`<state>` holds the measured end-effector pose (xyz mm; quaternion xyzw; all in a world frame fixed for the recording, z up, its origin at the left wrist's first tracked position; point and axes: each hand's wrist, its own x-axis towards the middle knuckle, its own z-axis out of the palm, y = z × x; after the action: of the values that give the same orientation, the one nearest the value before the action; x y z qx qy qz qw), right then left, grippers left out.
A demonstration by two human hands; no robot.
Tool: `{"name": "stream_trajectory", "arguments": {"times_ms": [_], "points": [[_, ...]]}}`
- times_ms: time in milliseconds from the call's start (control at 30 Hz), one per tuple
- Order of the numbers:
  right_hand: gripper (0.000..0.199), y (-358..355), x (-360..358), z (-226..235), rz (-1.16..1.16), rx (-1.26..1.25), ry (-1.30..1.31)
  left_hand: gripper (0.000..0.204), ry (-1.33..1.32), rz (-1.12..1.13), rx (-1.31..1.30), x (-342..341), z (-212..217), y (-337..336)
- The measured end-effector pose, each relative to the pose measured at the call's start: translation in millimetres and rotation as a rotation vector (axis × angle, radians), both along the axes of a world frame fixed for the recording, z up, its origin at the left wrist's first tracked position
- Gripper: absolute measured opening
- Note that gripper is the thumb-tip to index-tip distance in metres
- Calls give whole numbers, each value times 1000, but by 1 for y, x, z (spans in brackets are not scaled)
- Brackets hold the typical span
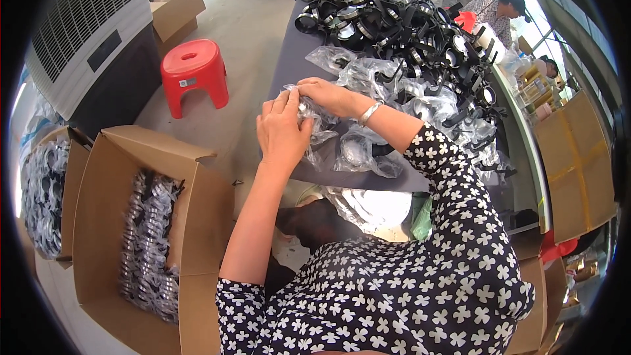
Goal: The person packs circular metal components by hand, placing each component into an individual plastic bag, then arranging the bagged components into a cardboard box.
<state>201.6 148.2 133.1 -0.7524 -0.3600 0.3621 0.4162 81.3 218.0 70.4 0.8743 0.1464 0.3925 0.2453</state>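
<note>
A crinkled clear plastic bag (317, 133) with something shiny in it is held between my two hands above the near-left edge of the grey table (289, 59). Over its top lie the fingers of my left hand (282, 125), bent around the plastic. My right hand (327, 95) pinches the upper end of the bag, its fingertips close to the left ones. What exactly is inside is mostly hidden. Just right of my hands, another clear bag (361, 151) holds a round silver and black piece. Several more bagged pieces (420, 102) lie beyond it.
A large heap of black and silver round pieces with black handles (374, 16) covers the far table. At left, an open carton (98, 223) contains rows of bagged pieces (154, 243). Nearby are a red stool (192, 72) and an air cooler (92, 46). Another person (493, 13) is at far right.
</note>
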Motion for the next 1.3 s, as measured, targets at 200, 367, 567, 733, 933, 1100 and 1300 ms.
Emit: {"name": "stream_trajectory", "arguments": {"times_ms": [200, 367, 567, 733, 933, 1100, 1300], "points": [[31, -4, 30, -19, 185, 121, -48, 53, 21, -44, 32, 2, 7, 2], [32, -2, 45, -21, 86, 98, 156, 48, 84, -73, 130, 1, 10, 7], [19, 36, 98, -15, -17, -54, -1218, 44, 63, -48, 158, 2, 10, 5], [17, 33, 132, -35, -119, -620, -1280, 44, 36, -41, 135, 3, 7, 4], [17, 27, 154, -43, -128, -532, -1303, 43, 19, -40, 109, 2, 8, 6], [11, 29, 161, -27, 79, -162, -1280, 42, 25, -43, 101, 0, 8, 6], [16, 36, 108, 16, 85, 51, -565, 43, 63, -24, 116, -2, 1, 6]]}}
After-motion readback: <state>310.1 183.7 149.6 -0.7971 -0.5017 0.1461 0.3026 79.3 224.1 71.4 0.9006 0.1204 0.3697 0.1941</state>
